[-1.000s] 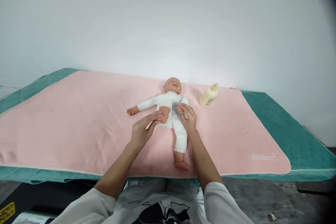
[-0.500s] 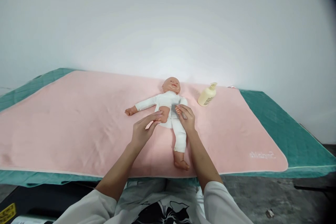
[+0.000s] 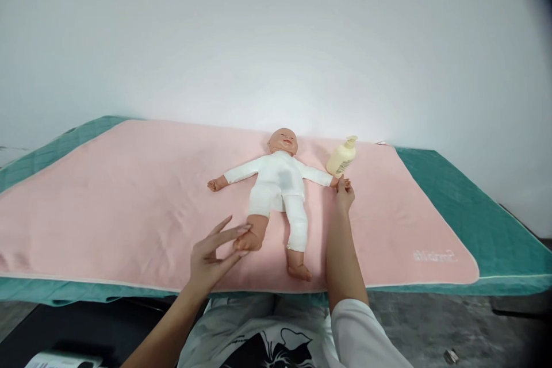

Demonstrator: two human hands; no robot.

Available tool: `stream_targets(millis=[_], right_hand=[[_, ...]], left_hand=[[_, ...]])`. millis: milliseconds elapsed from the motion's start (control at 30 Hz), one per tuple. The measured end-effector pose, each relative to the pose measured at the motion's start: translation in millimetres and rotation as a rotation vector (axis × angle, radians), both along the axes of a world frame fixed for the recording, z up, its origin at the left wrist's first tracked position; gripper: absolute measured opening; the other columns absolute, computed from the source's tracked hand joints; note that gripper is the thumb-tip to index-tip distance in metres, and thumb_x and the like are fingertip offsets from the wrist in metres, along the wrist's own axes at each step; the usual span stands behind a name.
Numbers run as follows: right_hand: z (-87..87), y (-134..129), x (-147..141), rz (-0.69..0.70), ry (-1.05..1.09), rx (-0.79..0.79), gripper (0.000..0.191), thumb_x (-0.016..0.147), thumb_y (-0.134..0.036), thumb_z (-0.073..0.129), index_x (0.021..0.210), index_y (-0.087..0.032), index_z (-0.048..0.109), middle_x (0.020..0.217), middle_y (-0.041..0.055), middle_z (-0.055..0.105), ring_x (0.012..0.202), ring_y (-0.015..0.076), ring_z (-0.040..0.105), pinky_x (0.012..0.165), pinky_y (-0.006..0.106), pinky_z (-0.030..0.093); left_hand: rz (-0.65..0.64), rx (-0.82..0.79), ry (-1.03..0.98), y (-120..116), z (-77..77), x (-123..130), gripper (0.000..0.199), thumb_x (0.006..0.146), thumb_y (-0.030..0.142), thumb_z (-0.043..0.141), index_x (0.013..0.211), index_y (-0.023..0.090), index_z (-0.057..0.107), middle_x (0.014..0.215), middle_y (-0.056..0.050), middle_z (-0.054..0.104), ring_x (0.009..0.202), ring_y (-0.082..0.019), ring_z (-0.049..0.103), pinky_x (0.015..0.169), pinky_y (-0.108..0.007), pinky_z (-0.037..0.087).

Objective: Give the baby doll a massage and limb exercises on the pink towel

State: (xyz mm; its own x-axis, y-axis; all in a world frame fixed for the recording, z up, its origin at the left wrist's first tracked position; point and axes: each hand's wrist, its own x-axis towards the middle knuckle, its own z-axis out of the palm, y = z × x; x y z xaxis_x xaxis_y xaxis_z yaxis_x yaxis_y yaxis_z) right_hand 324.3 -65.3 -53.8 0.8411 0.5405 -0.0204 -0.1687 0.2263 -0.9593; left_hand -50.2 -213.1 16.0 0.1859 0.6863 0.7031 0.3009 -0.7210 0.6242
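A baby doll (image 3: 280, 175) with a white cloth body lies face up on a pink mat (image 3: 129, 195), its head toward the wall. Thumb and fingers of my left hand (image 3: 215, 253) hold the doll's foot on the left side, that leg bent slightly outward. My right hand (image 3: 345, 195) pinches the doll's hand at the right, with that arm stretched out sideways. Just behind my right hand is a pale yellow pump bottle (image 3: 341, 156). The doll's other arm and other leg lie untouched on the mat.
Green quilted cloth (image 3: 483, 218) shows around the pink mat. A pale wall (image 3: 276, 40) rises behind. Below the front edge at left are a black surface (image 3: 86, 328) and a white item (image 3: 62, 360); a small object (image 3: 451, 356) lies on the grey floor.
The doll's arm has swung from its chest out to the right with my right hand. Its raised leg has come down toward me and the left, my left hand at the foot.
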Motion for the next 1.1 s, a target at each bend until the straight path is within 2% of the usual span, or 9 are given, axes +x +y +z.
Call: stream_targets(millis=[133,200,267,400,500,700,833,967,1100], right_hand=[[-9.2,7,12,0.043,0.066,0.012,0.042,0.067,-0.049,0.076,0.083,-0.015,0.057,0.089,0.0045,0.068,0.09,0.0186,0.07,0.088,0.035,0.059],[-11.6,9,14,0.042,0.081,0.017,0.042,0.067,-0.048,0.077,0.084,-0.016,0.056,0.086,0.0028,0.067,0.087,0.0177,0.07,0.084,0.034,0.061],[-13.2,9,13,0.037,0.087,0.022,0.042,0.067,-0.047,0.077,0.086,-0.017,0.056,0.085,0.0014,0.067,0.086,0.017,0.07,0.081,0.033,0.061],[-13.5,8,12,0.041,0.087,0.034,0.042,0.067,-0.046,0.078,0.088,-0.017,0.056,0.087,0.0012,0.067,0.087,0.0167,0.07,0.08,0.032,0.062],[-11.1,5,11,0.053,0.076,0.04,0.042,0.068,-0.048,0.078,0.087,-0.017,0.056,0.088,0.0024,0.067,0.088,0.0176,0.07,0.08,0.032,0.062],[-5.1,1,7,0.062,0.056,0.047,0.048,0.065,-0.053,0.079,0.085,-0.015,0.058,0.09,0.0051,0.068,0.091,0.0196,0.07,0.084,0.035,0.061],[5.4,-4,-1,-0.001,0.021,0.067,0.057,0.064,-0.055,0.078,0.1,-0.014,0.06,0.106,0.0084,0.068,0.102,0.021,0.067,0.095,0.039,0.057],[25.7,-13,-21,-0.055,-0.144,0.132,0.058,0.073,-0.053,0.072,0.113,-0.014,0.059,0.12,0.0123,0.065,0.113,0.0225,0.064,0.102,0.041,0.052],[41.2,-23,-47,-0.033,-0.32,0.207,0.052,0.082,-0.049,0.065,0.121,-0.015,0.058,0.125,0.0134,0.063,0.117,0.0227,0.063,0.103,0.041,0.052]], left_hand=[[-0.06,0.152,0.161,-29,-8.7,2,0.031,0.08,0.023,0.076,0.109,0.021,0.067,0.099,-0.004,0.077,0.092,-0.021,0.074,0.108,-0.045,0.05],[-0.074,0.196,0.191,-42,-20.7,3,0.025,0.081,0.022,0.074,0.105,0.021,0.066,0.1,-0.004,0.077,0.092,-0.019,0.074,0.107,-0.041,0.05],[-0.06,0.191,0.216,-52,-36.4,2,0.027,0.081,0.021,0.074,0.107,0.021,0.065,0.097,-0.001,0.077,0.093,-0.017,0.074,0.108,-0.036,0.05],[-0.03,0.16,0.239,-61,-65.2,-3,0.032,0.083,0.014,0.069,0.115,0.021,0.066,0.101,-0.004,0.077,0.097,-0.02,0.073,0.099,-0.036,0.057],[-0.004,0.178,0.201,-60,-74.2,-5,0.037,0.084,0.011,0.067,0.12,0.021,0.064,0.103,-0.007,0.076,0.095,-0.023,0.074,0.089,-0.038,0.063],[0.018,0.201,0.234,-60,-69.9,-3,0.044,0.085,0.009,0.064,0.127,0.022,0.06,0.106,-0.008,0.075,0.095,-0.022,0.074,0.086,-0.037,0.064],[0.046,0.27,0.267,-55,-65.8,-7,0.046,0.086,0.007,0.063,0.131,0.02,0.058,0.11,-0.007,0.074,0.1,-0.02,0.072,0.091,-0.031,0.061],[0.077,0.296,0.291,-45,-55.6,-12,0.046,0.089,0.006,0.058,0.132,0.022,0.057,0.113,-0.006,0.073,0.104,-0.021,0.07,0.091,-0.032,0.061],[0.129,0.343,0.265,-34,-42.2,-7,0.045,0.087,0.005,0.059,0.129,0.022,0.06,0.113,-0.007,0.073,0.101,-0.022,0.071,0.089,-0.032,0.062]])
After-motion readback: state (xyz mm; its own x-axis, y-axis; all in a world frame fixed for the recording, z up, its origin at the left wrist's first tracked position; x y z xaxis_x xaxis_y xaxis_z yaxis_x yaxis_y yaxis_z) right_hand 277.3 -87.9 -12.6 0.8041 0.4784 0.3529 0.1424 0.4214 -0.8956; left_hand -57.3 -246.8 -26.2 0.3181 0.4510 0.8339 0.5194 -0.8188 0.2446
